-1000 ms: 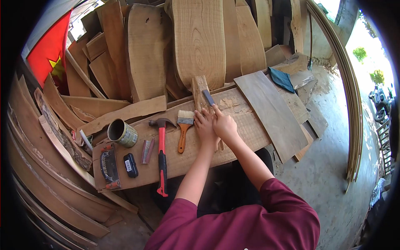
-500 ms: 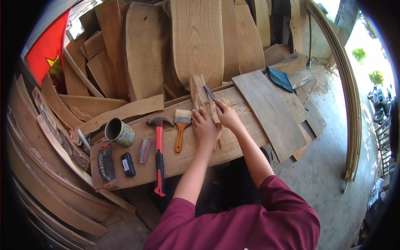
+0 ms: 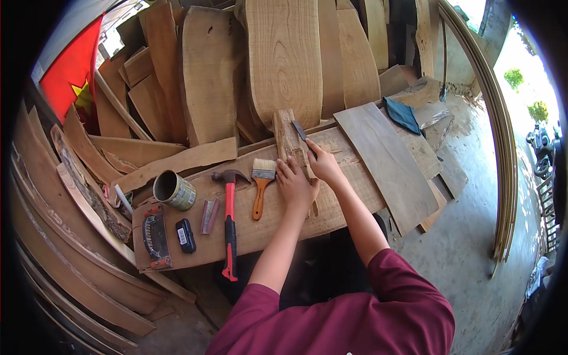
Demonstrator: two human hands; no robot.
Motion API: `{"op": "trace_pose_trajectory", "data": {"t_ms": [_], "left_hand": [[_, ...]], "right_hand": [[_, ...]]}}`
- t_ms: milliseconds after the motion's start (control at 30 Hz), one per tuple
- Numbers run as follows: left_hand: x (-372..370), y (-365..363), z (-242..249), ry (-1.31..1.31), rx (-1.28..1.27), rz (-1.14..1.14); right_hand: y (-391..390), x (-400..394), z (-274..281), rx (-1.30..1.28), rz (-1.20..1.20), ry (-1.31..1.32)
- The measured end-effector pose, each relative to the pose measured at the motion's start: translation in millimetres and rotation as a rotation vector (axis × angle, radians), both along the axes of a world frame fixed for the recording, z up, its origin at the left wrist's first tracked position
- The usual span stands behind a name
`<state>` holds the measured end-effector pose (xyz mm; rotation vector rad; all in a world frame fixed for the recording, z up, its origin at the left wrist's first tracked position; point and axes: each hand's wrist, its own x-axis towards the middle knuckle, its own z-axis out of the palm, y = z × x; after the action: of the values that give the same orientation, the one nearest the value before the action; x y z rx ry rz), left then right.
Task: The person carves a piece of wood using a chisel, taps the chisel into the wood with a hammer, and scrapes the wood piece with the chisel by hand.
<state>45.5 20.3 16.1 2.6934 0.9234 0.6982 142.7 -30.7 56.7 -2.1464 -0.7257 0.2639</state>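
A rough, narrow wooden block (image 3: pixel 286 130) lies lengthwise on the workbench plank, pointing away from me. My left hand (image 3: pixel 296 184) holds its near part, the fingers laid over the wood. Closed around a dark handle, my right hand (image 3: pixel 325 165) keeps a chisel-like flat-bladed tool (image 3: pixel 299 130) on or just above the block's right side; contact is not clear. To the left of my left hand lies a paintbrush (image 3: pixel 261 188) with an orange handle. Beside it is a claw hammer (image 3: pixel 230 222) with a red and black handle.
Farther left are a sanding block (image 3: pixel 207 216), a small black case (image 3: pixel 185 236), a hand sander (image 3: pixel 155 236) and an open tin (image 3: pixel 175 190). A wide thin board (image 3: pixel 387 168) and a dark green cloth (image 3: pixel 402 116) lie right. Tall boards (image 3: pixel 284 59) lean behind the bench.
The whole view has shifted slightly, so the bench and its objects sit a little lower and farther right. Both hands keep nearly the same places on the block and tool.
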Motion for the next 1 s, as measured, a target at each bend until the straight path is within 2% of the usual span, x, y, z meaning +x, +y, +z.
{"op": "trace_pose_trajectory", "data": {"t_ms": [233, 467, 733, 1000], "left_hand": [[2, 0, -3, 0.022, 0.024, 0.015], [1, 0, 1, 0.034, 0.023, 0.009], [1, -1, 1, 0.022, -0.014, 0.010], [0, -2, 2, 0.019, 0.016, 0.006]], "right_hand": [[-26, -12, -6, 0.053, 0.050, -0.014], [4, 18, 5, -0.035, 0.037, -0.017], [-34, -5, -5, 0.044, 0.097, -0.023], [7, 21, 10, -0.033, 0.058, -0.072]]}}
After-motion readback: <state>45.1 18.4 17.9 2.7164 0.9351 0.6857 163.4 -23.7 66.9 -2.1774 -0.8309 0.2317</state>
